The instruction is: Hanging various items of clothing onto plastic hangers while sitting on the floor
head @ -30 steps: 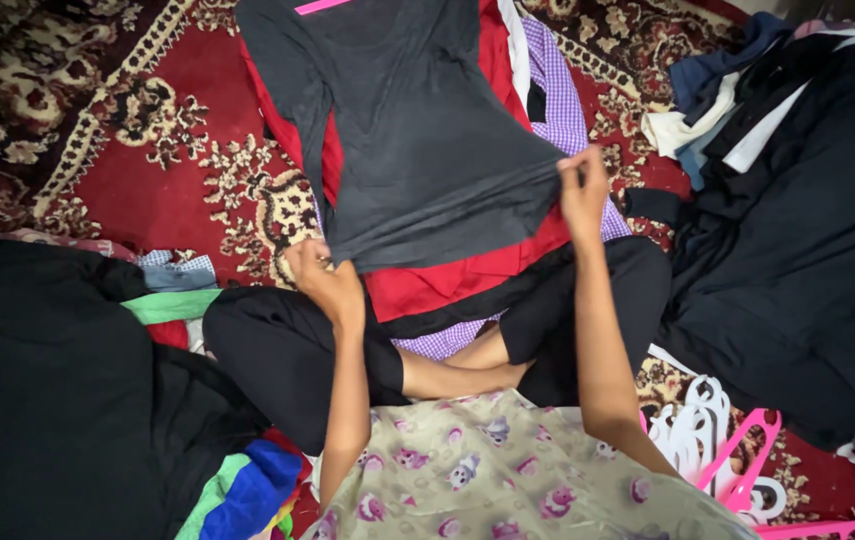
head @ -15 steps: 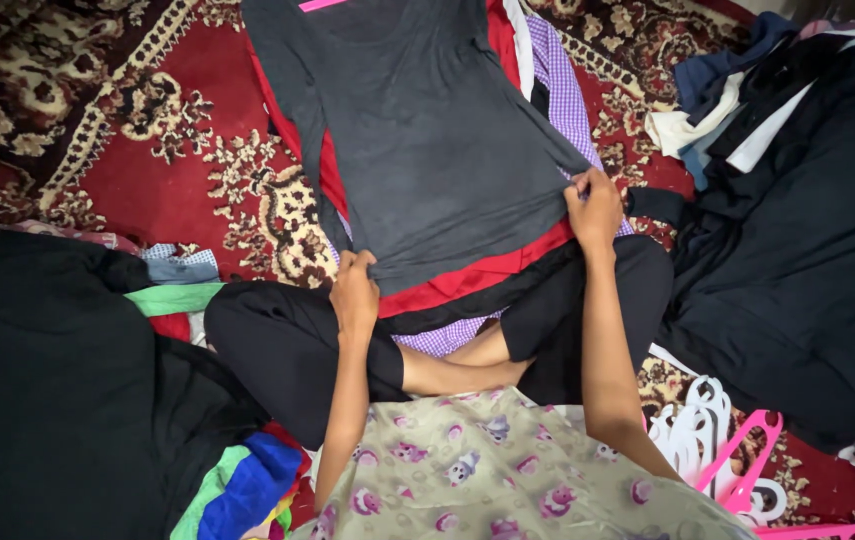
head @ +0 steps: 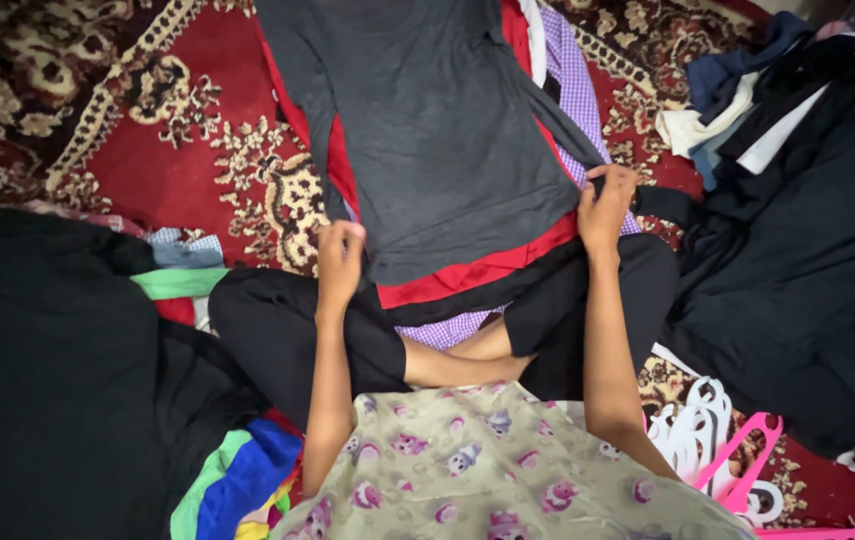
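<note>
Hands grip a dark grey shirt (head: 448, 130) spread flat on a stack of clothes in front of crossed legs in black trousers (head: 288, 340). Left hand (head: 340, 262) pinches the shirt's lower left edge, right hand (head: 605, 205) grasps its lower right side. Beneath the shirt lie a red garment (head: 468, 270) and a purple checked garment (head: 573, 90), all over a patterned red carpet (head: 148, 150). Dark clothes (head: 808, 260) pile to the right; pink and white hangers (head: 718, 445) lie near the right forearm.
</note>
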